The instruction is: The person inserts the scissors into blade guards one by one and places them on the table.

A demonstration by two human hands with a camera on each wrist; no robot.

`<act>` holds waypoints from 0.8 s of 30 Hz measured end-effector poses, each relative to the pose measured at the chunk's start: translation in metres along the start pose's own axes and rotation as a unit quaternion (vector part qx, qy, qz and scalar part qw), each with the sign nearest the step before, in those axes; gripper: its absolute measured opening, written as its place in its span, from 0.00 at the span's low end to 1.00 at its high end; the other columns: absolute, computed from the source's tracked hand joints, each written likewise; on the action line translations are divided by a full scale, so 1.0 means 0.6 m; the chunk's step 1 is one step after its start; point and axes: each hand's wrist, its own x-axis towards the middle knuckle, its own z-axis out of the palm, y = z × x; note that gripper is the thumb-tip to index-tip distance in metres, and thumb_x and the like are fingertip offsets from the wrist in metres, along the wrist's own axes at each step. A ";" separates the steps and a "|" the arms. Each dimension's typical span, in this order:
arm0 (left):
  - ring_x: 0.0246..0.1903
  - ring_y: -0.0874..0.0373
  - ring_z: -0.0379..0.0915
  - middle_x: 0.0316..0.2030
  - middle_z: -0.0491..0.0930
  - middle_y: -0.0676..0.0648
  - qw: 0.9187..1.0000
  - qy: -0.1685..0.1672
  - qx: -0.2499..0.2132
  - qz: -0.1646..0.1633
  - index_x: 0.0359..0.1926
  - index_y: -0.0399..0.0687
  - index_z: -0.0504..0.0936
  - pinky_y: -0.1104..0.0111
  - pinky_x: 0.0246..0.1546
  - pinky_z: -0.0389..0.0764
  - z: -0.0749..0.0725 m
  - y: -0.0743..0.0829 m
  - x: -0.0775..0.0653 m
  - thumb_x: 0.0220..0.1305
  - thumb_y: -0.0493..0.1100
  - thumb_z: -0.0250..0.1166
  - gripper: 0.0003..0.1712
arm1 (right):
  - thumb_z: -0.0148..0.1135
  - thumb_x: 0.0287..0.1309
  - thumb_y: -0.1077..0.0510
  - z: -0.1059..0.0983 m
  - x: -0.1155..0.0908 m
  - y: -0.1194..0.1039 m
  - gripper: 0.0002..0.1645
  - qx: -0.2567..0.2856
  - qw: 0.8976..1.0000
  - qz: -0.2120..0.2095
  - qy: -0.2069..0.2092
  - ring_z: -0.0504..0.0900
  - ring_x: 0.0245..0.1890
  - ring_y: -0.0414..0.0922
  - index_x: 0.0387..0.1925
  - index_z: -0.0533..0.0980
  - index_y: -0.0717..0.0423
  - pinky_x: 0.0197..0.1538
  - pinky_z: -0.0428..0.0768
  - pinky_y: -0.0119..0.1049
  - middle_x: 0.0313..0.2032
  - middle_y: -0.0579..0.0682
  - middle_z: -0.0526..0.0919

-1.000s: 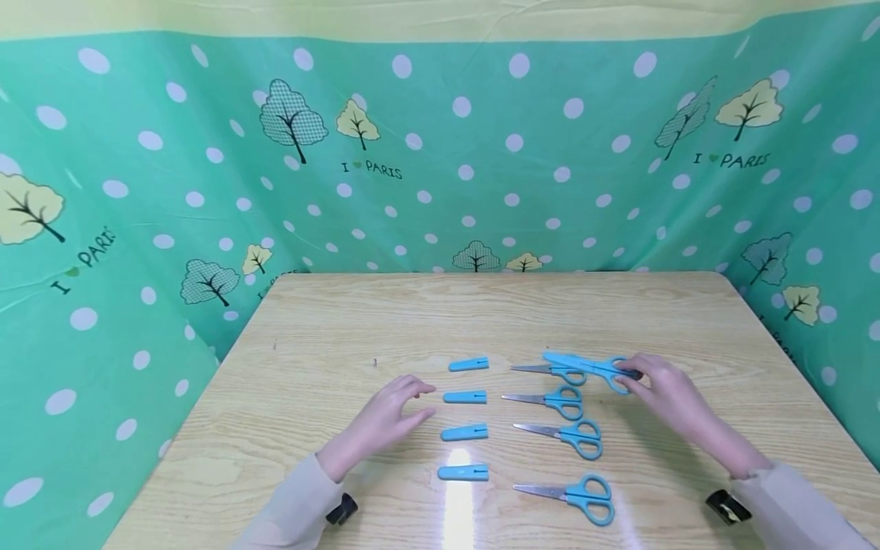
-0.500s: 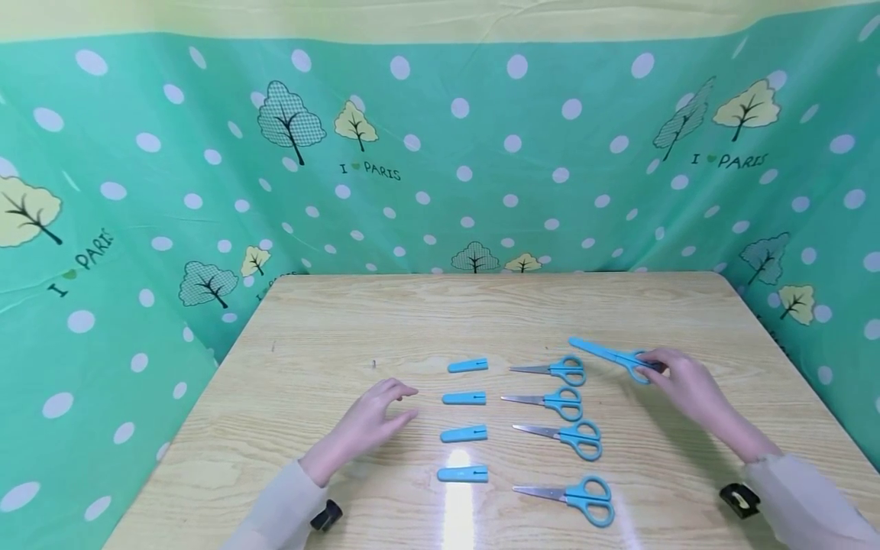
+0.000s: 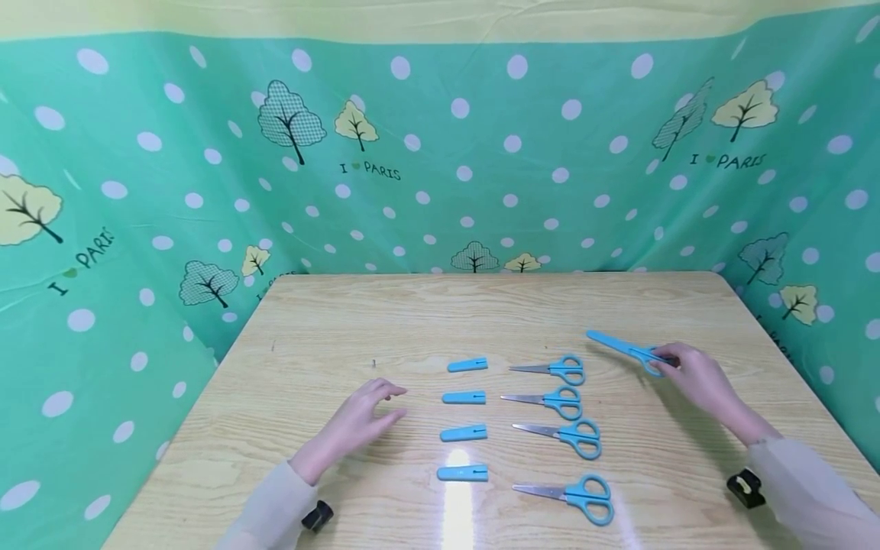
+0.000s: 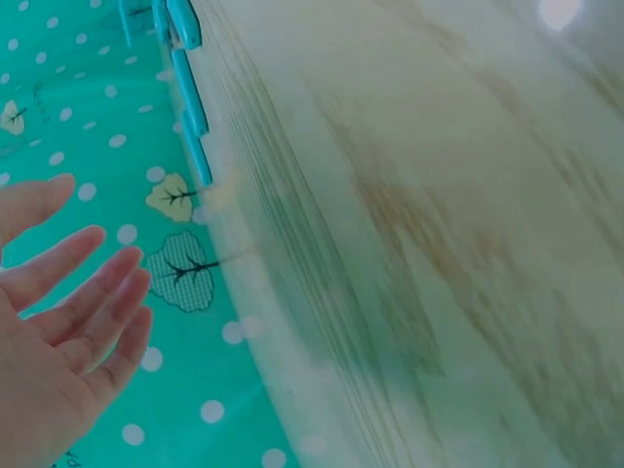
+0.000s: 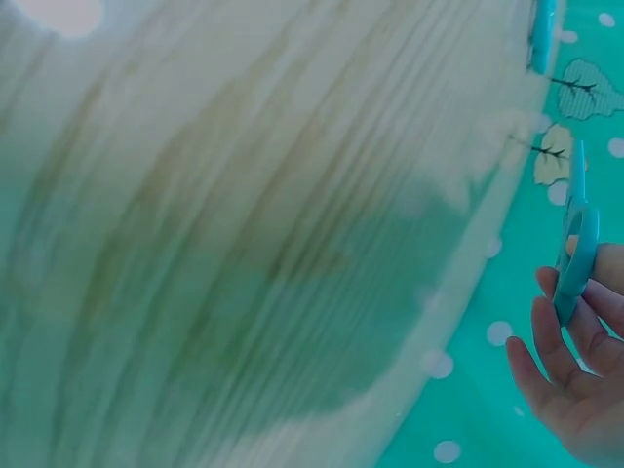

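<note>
My right hand [image 3: 701, 380] pinches a pair of blue scissors [image 3: 622, 347] by its handle loops, above the right part of the table. A blue sheath covers its blades, which point to the far left. In the right wrist view the same scissors stand edge-on between thumb and fingers. My left hand [image 3: 357, 416] hovers left of the sheaths, fingers relaxed, holding nothing. Several blue-handled scissors with bare blades lie in a column, the farthest pair [image 3: 567, 370] and the nearest pair [image 3: 590, 499] among them. Left of them several loose blue sheaths lie in a matching column, such as the nearest sheath [image 3: 463, 473].
The wooden table [image 3: 385, 313] has a far edge against a green dotted curtain [image 3: 426, 183]. A black wrist device [image 3: 745, 487] sits at the right sleeve and another black device [image 3: 318, 517] at the left.
My right hand has carried the sheathed scissors rightward and slightly away, off from above the farthest bare scissors. My left hand has drawn back leftward from the sheaths.
</note>
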 end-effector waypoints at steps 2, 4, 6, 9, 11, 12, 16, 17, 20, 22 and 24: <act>0.39 0.55 0.72 0.40 0.76 0.49 1.000 -0.002 -0.003 -0.005 0.46 0.41 0.76 0.64 0.39 0.76 0.000 -0.004 -0.002 0.54 0.43 0.63 0.18 | 0.60 0.51 0.65 0.001 0.001 0.006 0.11 0.000 1.000 0.007 -0.006 0.74 0.25 0.47 0.35 0.75 0.72 0.22 0.69 0.31 0.28 0.61 0.79; 0.39 0.55 0.72 0.40 0.76 0.49 1.000 0.000 -0.005 -0.006 0.46 0.41 0.76 0.65 0.38 0.76 -0.001 -0.008 -0.004 0.54 0.43 0.63 0.18 | 0.59 0.52 0.65 0.002 0.003 0.012 0.12 0.001 1.000 0.016 -0.016 0.74 0.25 0.47 0.35 0.75 0.72 0.22 0.69 0.33 0.28 0.62 0.79; 0.39 0.55 0.72 0.40 0.76 0.49 1.000 0.002 -0.008 -0.009 0.46 0.41 0.76 0.65 0.38 0.76 -0.001 -0.012 -0.005 0.54 0.43 0.63 0.18 | 0.58 0.53 0.64 0.003 0.004 0.017 0.12 0.000 0.999 0.026 -0.025 0.74 0.25 0.47 0.36 0.75 0.73 0.23 0.70 0.34 0.30 0.63 0.79; 0.39 0.56 0.72 0.40 0.76 0.49 1.000 0.006 -0.008 -0.014 0.45 0.42 0.76 0.64 0.38 0.76 -0.002 -0.017 -0.007 0.53 0.42 0.64 0.18 | 0.57 0.55 0.63 0.004 0.005 0.023 0.14 -0.001 0.998 0.043 -0.039 0.73 0.25 0.46 0.38 0.74 0.73 0.23 0.70 0.34 0.31 0.64 0.78; 0.39 0.55 0.72 0.40 0.76 0.48 1.000 0.006 -0.009 -0.020 0.45 0.42 0.76 0.64 0.38 0.76 -0.003 -0.020 -0.008 0.53 0.42 0.64 0.18 | 0.57 0.55 0.62 0.006 0.006 0.026 0.15 -0.001 0.998 0.050 -0.044 0.73 0.25 0.46 0.38 0.74 0.74 0.23 0.70 0.34 0.31 0.65 0.78; 0.39 0.55 0.72 0.40 0.76 0.48 1.000 0.006 -0.010 -0.023 0.45 0.42 0.76 0.63 0.38 0.76 -0.003 -0.021 -0.009 0.53 0.42 0.64 0.18 | 0.57 0.55 0.62 0.006 0.006 0.028 0.15 -0.002 0.998 0.052 -0.045 0.73 0.25 0.46 0.38 0.74 0.74 0.24 0.70 0.34 0.31 0.65 0.78; 0.39 0.54 0.72 0.40 0.76 0.47 1.000 0.002 -0.012 -0.025 0.45 0.41 0.76 0.63 0.38 0.76 -0.005 -0.027 -0.010 0.53 0.42 0.63 0.18 | 0.56 0.55 0.63 0.008 0.009 0.033 0.14 -0.002 0.997 0.060 -0.049 0.75 0.27 0.49 0.38 0.74 0.74 0.25 0.72 0.38 0.32 0.67 0.78; 0.39 0.54 0.72 0.40 0.76 0.47 1.000 0.002 -0.013 -0.025 0.46 0.41 0.76 0.62 0.38 0.76 -0.005 -0.028 -0.011 0.54 0.43 0.63 0.18 | 0.56 0.55 0.63 0.009 0.010 0.034 0.14 -0.004 0.997 0.062 -0.049 0.75 0.27 0.51 0.37 0.74 0.74 0.26 0.73 0.39 0.33 0.67 0.78; 0.39 0.55 0.72 0.40 0.76 0.47 1.000 -0.002 -0.013 -0.026 0.46 0.41 0.76 0.62 0.38 0.75 -0.006 -0.030 -0.011 0.54 0.44 0.62 0.18 | 0.56 0.55 0.63 0.011 0.014 0.038 0.15 -0.010 0.996 0.074 -0.055 0.76 0.29 0.55 0.37 0.73 0.75 0.28 0.74 0.44 0.33 0.68 0.77; 0.39 0.55 0.71 0.40 0.76 0.47 0.999 -0.004 -0.013 -0.029 0.46 0.41 0.76 0.63 0.38 0.75 -0.007 -0.030 -0.011 0.54 0.44 0.62 0.18 | 0.55 0.55 0.63 0.013 0.017 0.040 0.15 -0.017 0.995 0.084 -0.059 0.76 0.31 0.58 0.37 0.73 0.76 0.30 0.75 0.47 0.34 0.69 0.77; 0.39 0.55 0.71 0.40 0.76 0.47 0.999 -0.006 -0.015 -0.034 0.46 0.42 0.76 0.63 0.38 0.75 -0.008 -0.030 -0.011 0.54 0.43 0.62 0.18 | 0.55 0.55 0.63 0.015 0.019 0.042 0.16 -0.022 0.994 0.090 -0.061 0.76 0.32 0.60 0.37 0.73 0.76 0.30 0.74 0.48 0.34 0.70 0.77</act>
